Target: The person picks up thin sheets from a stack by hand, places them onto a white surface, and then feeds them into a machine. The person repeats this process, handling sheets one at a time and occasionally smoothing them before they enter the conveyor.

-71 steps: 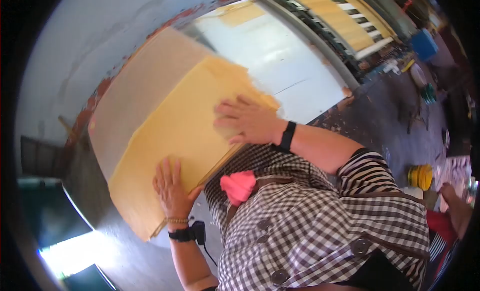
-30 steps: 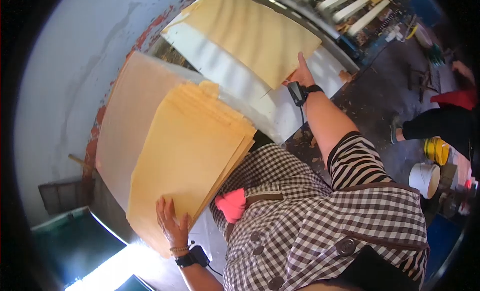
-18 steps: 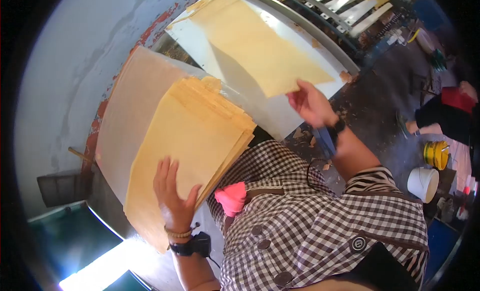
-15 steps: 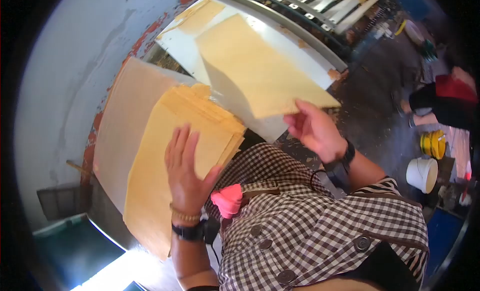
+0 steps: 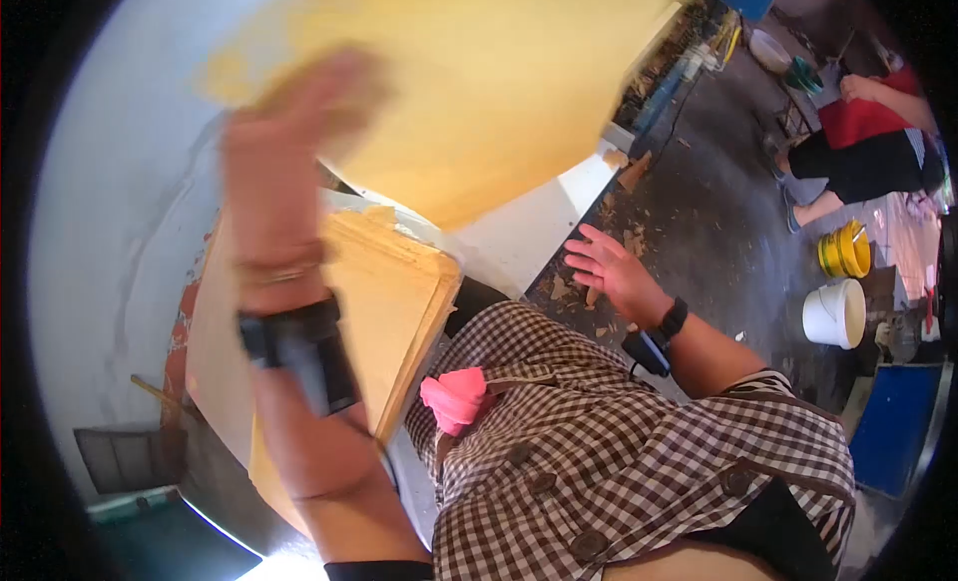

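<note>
My left hand (image 5: 309,132) is raised at the upper left, smeared by motion, against the near left edge of a large yellow sheet (image 5: 489,82). The sheet is lifted and curved over the white table (image 5: 529,232); whether my fingers grip it is unclear. Below my left forearm lies a stack of yellow sheets (image 5: 374,301) with ragged edges. My right hand (image 5: 619,272) hangs over the floor right of the table, fingers spread, holding nothing. A pink cloth (image 5: 455,399) is at the front of my checked garment.
To the right are a white bucket (image 5: 834,313), a yellow bucket (image 5: 844,250) and a blue panel (image 5: 896,431). Another person (image 5: 863,152) is at the upper right. Scraps lie on the dark floor. A wall (image 5: 110,232) stands at left.
My left hand has moved up from the stack to the sheet. The yellow sheet has risen and shifted up in view. My right hand has come away from the sheet, its fingers now spread.
</note>
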The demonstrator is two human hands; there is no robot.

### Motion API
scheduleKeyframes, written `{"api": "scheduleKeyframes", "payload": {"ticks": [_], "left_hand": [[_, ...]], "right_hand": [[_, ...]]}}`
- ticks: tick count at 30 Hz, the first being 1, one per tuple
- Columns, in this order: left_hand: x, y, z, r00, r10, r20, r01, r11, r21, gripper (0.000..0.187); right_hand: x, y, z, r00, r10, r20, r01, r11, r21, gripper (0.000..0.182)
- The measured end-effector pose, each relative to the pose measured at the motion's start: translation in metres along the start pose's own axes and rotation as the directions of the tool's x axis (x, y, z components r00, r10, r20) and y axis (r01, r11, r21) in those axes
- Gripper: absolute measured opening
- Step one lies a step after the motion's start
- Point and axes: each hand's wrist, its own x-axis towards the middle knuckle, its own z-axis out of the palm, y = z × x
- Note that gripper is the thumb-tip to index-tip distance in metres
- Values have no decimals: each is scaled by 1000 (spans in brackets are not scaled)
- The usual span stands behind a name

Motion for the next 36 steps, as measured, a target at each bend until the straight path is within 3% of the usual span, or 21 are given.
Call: {"api": "scheduleKeyframes", "payload": {"ticks": [2, 3, 4, 6, 8, 10, 12, 13, 17, 20, 24, 28, 30, 34, 36], "left_hand": [[11, -8, -45, 929, -310, -203, 215, 897, -386, 32], [9, -31, -70, 900, -335, -280, 188, 876, -444, 34], [5, -20, -86, 738, -639, -215, 158, 474, -866, 34], [-18, -45, -119, 585, -798, -144, 278, 364, -889, 37], [-59, -68, -135, 441, -885, -147, 332, 313, -890, 40], [-112, -98, -142, 335, -918, -213, 326, 325, -888, 40], [-157, -99, -145, 235, -938, -256, 300, 320, -898, 39], [-178, -95, -140, 192, -948, -253, 281, 301, -911, 38], [-274, -123, -152, 97, -972, -216, 367, 236, -900, 34], [-302, -124, -137, 54, -970, -236, 598, 221, -770, 33], [-295, -110, -136, -29, -897, -441, 828, 226, -513, 32], [-311, -118, -143, 81, -886, -457, 909, 253, -332, 35], [-316, -123, -148, 65, -889, -452, 922, 228, -315, 35], [-321, -115, -139, 26, -838, -545, 925, 226, -305, 35], [-323, -113, -140, 46, -816, -576, 925, 253, -285, 35]], "right_hand": [[27, 34, -28, 978, 115, -171, -113, 993, 21, 69], [38, 42, -37, 952, 174, -253, -170, 985, 37, 69], [45, 39, -46, 931, 192, -311, -179, 981, 71, 68], [65, 47, -69, 979, 109, -171, -73, 976, 207, 67], [90, 29, -68, 982, -179, 56, 149, 926, 346, 66], [81, -18, -50, 995, -94, 44, 67, 906, 418, 62], [93, -43, -45, 976, -188, 112, 146, 940, 308, 60], [87, -61, -31, 961, -233, 149, 167, 917, 362, 53], [104, -60, -10, 997, -45, 56, 34, 982, 188, 36], [117, -41, -12, 999, -44, -11, 43, 992, -117, 34], [106, -58, 9, 950, -294, -107, 245, 911, -332, 51], [131, -32, 12, 932, -341, -121, 189, 744, -641, 66], [127, -28, 19, 909, -404, -106, 176, 602, -779, 71], [132, -33, 22, 879, -467, -96, 289, 682, -672, 72], [135, -39, 28, 860, -507, -59, 309, 609, -730, 70]]}}
